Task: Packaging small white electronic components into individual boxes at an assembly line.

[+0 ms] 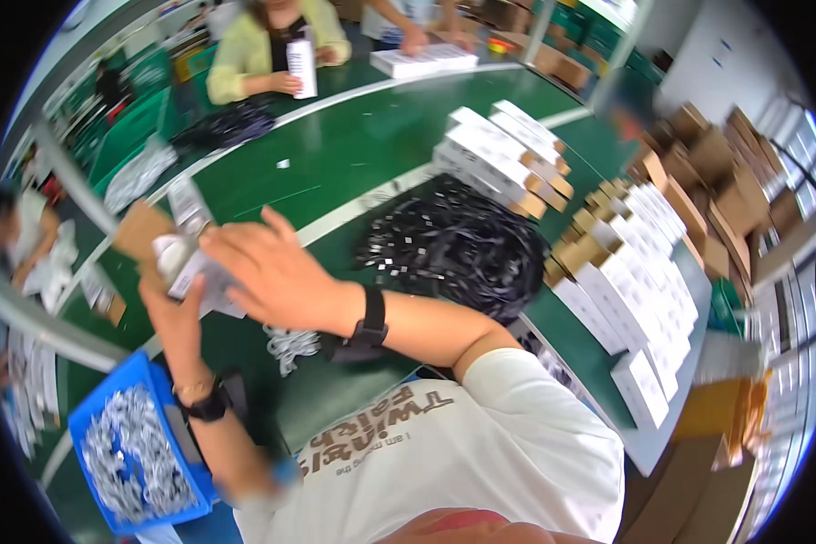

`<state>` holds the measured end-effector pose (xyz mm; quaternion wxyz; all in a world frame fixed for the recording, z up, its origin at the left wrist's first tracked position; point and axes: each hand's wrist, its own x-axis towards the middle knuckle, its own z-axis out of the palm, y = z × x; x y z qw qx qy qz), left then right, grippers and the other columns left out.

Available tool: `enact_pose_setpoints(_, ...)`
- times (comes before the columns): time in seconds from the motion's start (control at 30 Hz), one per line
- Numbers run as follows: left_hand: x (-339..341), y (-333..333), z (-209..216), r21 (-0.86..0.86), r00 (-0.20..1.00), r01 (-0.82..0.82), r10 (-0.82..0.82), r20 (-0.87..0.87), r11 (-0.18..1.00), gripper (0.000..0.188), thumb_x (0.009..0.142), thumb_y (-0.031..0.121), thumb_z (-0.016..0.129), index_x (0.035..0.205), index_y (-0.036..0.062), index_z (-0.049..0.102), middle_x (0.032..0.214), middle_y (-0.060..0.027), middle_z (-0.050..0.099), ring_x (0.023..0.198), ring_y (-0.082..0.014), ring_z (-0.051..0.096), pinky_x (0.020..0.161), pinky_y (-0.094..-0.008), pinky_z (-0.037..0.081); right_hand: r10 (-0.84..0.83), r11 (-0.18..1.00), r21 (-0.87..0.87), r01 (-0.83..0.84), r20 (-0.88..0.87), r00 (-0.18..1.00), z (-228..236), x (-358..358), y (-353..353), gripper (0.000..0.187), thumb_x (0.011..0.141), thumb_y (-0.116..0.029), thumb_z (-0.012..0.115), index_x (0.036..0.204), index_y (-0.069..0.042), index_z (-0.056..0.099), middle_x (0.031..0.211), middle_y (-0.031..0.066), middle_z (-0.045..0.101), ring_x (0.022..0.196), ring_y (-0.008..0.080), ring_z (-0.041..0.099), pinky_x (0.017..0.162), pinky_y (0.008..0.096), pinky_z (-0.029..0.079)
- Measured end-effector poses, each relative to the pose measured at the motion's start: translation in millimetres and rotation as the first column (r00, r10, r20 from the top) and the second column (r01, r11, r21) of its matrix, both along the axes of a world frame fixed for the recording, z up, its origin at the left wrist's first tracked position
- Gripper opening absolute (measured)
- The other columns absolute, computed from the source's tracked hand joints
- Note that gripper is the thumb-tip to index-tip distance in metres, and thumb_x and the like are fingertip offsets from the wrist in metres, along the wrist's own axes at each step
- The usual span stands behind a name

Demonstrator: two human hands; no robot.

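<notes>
- White carton [212, 283] with an opened brown flap [143, 229], head view: being held up between both hands, left of the middle, against the green table [335, 136].
- Gripping the carton's near side with the left hand [170, 313], laying the thumb along it; hiding the other fingers behind, so cannot tell how narrowly closing them.
- Reaching across from the right with the right hand [276, 272], laying outstretched fingers over the carton and lifting one apart from the others; cannot tell whether pinching anything with the fingertips.
- Showing something white [168, 256] beside the flap, too blurred to name.
- Wearing black wristbands [373, 313] on both arms.
- Having a blue bin [136, 374] of bundled pale cables [118, 435] standing left of the left forearm.
- Showing a white coiled cable [292, 346] lying below the right hand, and a heap of black cables [462, 240] lying beyond the right forearm.
- Showing rows of white boxes [639, 272] standing at the right, near another stack [490, 150].
- Showing, across the table, a co-worker in yellow [231, 68] holding an upright white box [302, 68].
</notes>
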<state>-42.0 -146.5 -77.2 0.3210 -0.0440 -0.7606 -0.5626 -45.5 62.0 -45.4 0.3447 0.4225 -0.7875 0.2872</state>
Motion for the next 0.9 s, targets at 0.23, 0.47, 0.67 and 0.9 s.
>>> enact_pose_setpoints(0.23,65,115,13,0.235,0.893,0.449,-0.435,-0.112,0.862,0.065,0.079,0.008,0.071,0.133,-0.0002,0.036,0.123,-0.0113,0.051,0.117,-0.0213,0.049,0.1,-0.0344,0.04,0.06,0.963,-0.268,0.02,0.285,0.957,-21,39,90,0.095,0.068,-0.025,0.08,0.143,-0.001,0.027,0.131,0.023,0.038,0.117,0.0393,0.042,0.101,0.0473,0.033)
enact_pose_setpoints(0.47,57,123,37,-0.471,0.741,0.659,-0.613,0.275,0.586,0.05,0.077,0.013,0.072,0.121,0.0027,0.05,0.114,-0.0155,0.054,0.105,-0.029,0.055,0.091,-0.0347,0.043,-0.587,0.801,0.036,0.597,0.243,0.773,37,108,273,0.097,0.055,-0.012,0.087,0.139,-0.003,0.038,0.126,0.0179,0.049,0.114,0.0357,0.048,0.098,0.0436,0.039)
enact_pose_setpoints(0.67,46,111,6,-0.684,0.787,0.608,-0.421,0.451,0.403,0.037,0.071,0.012,0.073,0.104,0.0029,0.059,0.103,-0.0131,0.057,0.096,-0.0336,0.055,0.081,-0.0394,0.046,-0.937,0.35,0.201,0.915,0.093,0.338,93,115,454,0.084,0.064,-0.009,0.078,0.139,-0.011,0.041,0.124,0.0164,0.053,0.111,0.0337,0.053,0.095,0.039,0.043)
enact_pose_setpoints(0.9,46,107,-23,-0.793,0.869,0.488,-0.117,0.481,0.365,0.031,0.065,0.005,0.071,0.094,0.0056,0.062,0.092,-0.0105,0.058,0.088,-0.0338,0.056,0.076,-0.0408,0.046,-0.985,0.079,0.529,0.845,0.171,-0.015,41,92,696,0.074,0.065,-0.016,0.077,0.132,-0.006,0.049,0.123,0.0204,0.058,0.114,0.0343,0.055,0.098,0.0385,0.042)
